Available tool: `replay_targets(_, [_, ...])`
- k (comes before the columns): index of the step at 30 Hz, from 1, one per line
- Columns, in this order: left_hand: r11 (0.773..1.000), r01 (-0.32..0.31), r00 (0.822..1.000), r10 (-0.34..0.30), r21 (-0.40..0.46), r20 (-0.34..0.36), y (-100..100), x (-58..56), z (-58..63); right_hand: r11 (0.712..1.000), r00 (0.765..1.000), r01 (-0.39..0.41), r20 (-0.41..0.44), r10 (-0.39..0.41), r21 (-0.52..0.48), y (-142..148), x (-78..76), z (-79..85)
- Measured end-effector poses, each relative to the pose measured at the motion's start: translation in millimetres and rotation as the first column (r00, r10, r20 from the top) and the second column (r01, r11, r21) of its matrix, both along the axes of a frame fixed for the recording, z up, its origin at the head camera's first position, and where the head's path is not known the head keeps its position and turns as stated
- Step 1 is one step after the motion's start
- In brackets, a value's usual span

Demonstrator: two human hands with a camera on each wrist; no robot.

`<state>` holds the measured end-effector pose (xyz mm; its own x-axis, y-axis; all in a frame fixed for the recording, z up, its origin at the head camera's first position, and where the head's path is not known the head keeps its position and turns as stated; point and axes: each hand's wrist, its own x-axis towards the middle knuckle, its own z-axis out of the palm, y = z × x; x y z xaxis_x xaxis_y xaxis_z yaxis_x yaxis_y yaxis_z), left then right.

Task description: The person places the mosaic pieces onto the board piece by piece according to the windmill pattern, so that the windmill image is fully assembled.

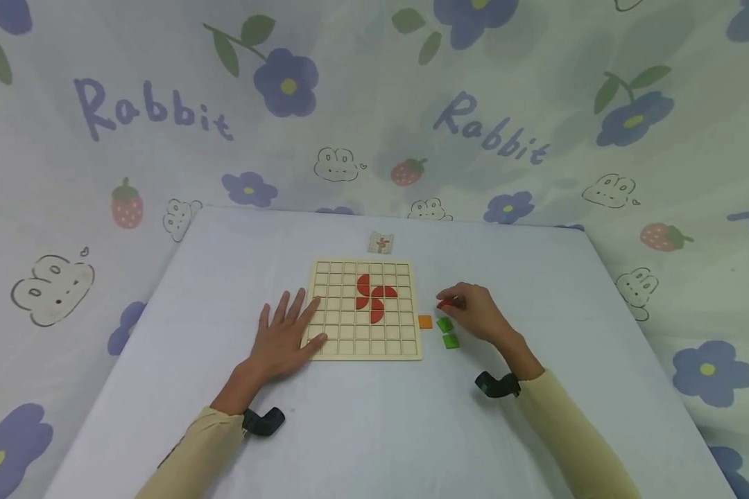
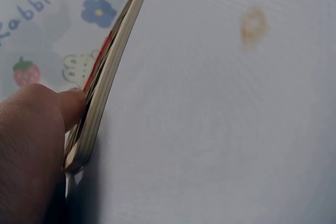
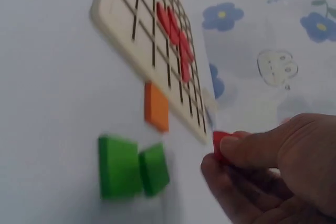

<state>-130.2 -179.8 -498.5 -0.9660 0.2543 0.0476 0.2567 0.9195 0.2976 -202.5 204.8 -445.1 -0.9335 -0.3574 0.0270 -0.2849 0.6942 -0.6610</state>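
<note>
A wooden grid board lies on the table with several red curved pieces set in a pinwheel shape near its middle. My left hand rests on the board's left edge, fingers spread; its thumb shows against the board's edge in the left wrist view. To the right of the board, my right hand pinches a small red piece between thumb and fingers, partly covering it. Just nearer than that hand lie two green pieces. An orange square piece sits beside the board's right edge.
Behind the board lies a small card printed with a red pinwheel pattern. White cloth covers the table, and a patterned curtain hangs behind it. Each wrist wears a dark camera.
</note>
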Motion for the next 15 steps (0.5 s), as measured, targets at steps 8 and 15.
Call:
replay_targets(8, [1.0,0.001,1.0,-0.001,0.009,-0.003,-1.7,0.0,-0.7,0.975,0.991,-0.132,0.015,0.136,-0.182,-68.6,-19.2,-4.8])
replay_targets(15, [1.0,0.014,1.0,-0.014,0.014,-0.014,-2.4,0.9,-1.3,0.955,0.976,-0.207,0.018,0.216,-0.211,-124.0,-30.5,-8.6])
